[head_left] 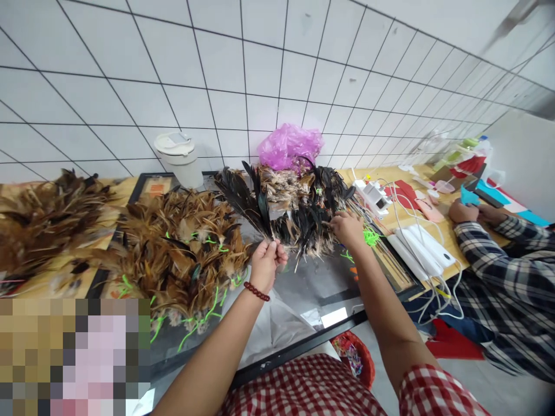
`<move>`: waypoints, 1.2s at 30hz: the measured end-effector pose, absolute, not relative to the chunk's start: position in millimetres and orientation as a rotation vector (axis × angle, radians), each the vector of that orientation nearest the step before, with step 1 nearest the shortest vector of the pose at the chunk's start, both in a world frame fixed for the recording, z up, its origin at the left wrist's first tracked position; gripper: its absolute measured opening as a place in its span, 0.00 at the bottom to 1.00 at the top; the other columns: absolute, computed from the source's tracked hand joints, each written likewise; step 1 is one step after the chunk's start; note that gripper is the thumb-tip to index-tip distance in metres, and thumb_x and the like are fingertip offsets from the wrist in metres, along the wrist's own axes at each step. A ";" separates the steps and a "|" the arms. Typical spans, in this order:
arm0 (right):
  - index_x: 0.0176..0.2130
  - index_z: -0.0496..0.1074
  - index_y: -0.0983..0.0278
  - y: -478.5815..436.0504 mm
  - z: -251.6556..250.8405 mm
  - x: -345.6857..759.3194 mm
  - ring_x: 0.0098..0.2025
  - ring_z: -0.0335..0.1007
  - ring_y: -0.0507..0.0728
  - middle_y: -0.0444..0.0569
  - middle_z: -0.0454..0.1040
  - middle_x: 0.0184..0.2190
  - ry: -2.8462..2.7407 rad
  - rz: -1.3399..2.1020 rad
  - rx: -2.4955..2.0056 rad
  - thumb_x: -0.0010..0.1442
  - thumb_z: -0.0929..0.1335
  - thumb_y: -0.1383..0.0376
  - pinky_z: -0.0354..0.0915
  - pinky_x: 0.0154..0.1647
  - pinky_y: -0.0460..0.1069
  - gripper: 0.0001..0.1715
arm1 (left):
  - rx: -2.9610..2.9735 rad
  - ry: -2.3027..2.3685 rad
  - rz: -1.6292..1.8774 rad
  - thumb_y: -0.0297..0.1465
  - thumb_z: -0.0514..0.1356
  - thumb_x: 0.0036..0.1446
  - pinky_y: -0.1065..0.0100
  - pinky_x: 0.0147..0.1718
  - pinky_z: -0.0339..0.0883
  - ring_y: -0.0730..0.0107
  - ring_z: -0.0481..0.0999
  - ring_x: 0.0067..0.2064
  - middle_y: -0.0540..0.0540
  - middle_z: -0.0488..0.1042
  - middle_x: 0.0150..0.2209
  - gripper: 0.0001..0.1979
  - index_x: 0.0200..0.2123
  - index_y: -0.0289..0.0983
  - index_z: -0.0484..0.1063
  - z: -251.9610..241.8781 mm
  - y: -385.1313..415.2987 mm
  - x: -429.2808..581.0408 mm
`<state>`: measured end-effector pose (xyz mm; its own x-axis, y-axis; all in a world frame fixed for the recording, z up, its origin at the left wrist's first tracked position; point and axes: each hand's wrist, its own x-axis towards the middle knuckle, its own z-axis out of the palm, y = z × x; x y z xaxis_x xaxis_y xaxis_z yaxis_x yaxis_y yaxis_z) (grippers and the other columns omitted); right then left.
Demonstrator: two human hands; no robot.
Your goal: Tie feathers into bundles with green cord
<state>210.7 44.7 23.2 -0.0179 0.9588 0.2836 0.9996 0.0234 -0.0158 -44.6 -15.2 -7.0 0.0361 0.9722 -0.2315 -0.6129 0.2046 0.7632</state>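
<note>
My left hand (265, 264), with a dark red bead bracelet (256, 291) at the wrist, pinches the quills of a few long black feathers (247, 199) that fan upward. To its right, my right hand (348, 229) reaches into a pile of short black feathers (310, 222); its fingertips are partly hidden among them, and whether they grip one is unclear. A large heap of brown feathers (182, 248) tied with green strings lies left of my left hand. Pale speckled feathers (284, 184) lie behind the black ones.
Against the tiled wall stand a white lidded bin (180, 159) and a pink plastic bag (289, 144). More brown feathers (52, 214) lie far left. White cables and a power strip (373, 196) are at right, beside a person in a plaid sleeve (481, 251). A red basket (364, 361) sits below.
</note>
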 end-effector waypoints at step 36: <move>0.37 0.76 0.62 16.0 37.5 148.0 0.34 0.69 0.57 0.51 0.76 0.34 -1.802 0.446 -1.528 0.56 0.69 0.59 0.63 0.38 0.51 0.11 | 0.695 0.885 1.213 0.39 0.64 0.49 0.75 0.16 0.59 0.79 0.66 0.19 0.54 0.65 0.20 0.14 0.31 0.33 0.70 -7.4 -17.8 -39.9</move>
<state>148.0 16.0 37.5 -0.0376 0.9536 0.2988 0.7045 0.2373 -0.6688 -39.9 -17.8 -7.4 0.1075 0.9740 -0.1993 -0.4874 0.2263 0.8433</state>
